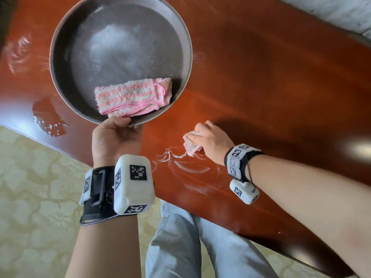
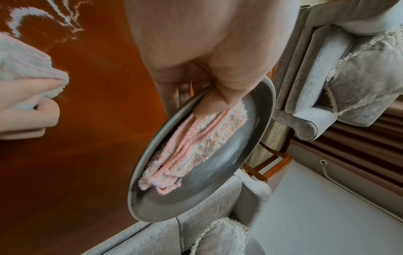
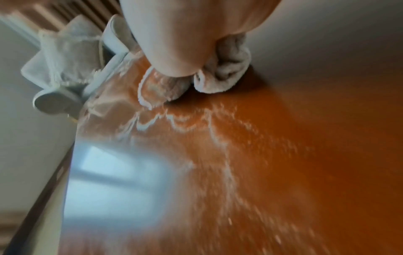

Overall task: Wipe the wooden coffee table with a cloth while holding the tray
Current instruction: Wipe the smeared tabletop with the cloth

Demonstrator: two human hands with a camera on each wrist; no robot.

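Note:
My left hand [image 1: 115,133] grips the near rim of a round grey tray [image 1: 66,47], thumb over the edge, and holds it above the red-brown wooden coffee table [image 1: 271,77]. A folded pink-and-white cloth [image 1: 134,96] lies in the tray by my thumb; the left wrist view shows the left hand [image 2: 209,82], the tray [image 2: 246,151] and that cloth [image 2: 194,146] tilted. My right hand [image 1: 208,137] holds a second bunched pink-white cloth [image 1: 190,144] pressed on the table beside streaks of white powder [image 1: 180,163]. In the right wrist view the cloth [image 3: 224,69] sits under my hand [image 3: 185,34], the powder [image 3: 207,124] spread in front.
A wet patch [image 1: 48,115] glistens on the table's left near edge. A grey sofa [image 1: 331,11] stands beyond the table, with grey armchairs [image 2: 327,86] seen in the left wrist view. My knees in light trousers [image 1: 190,237] are at the table's near edge, over a pale patterned carpet [image 1: 36,197].

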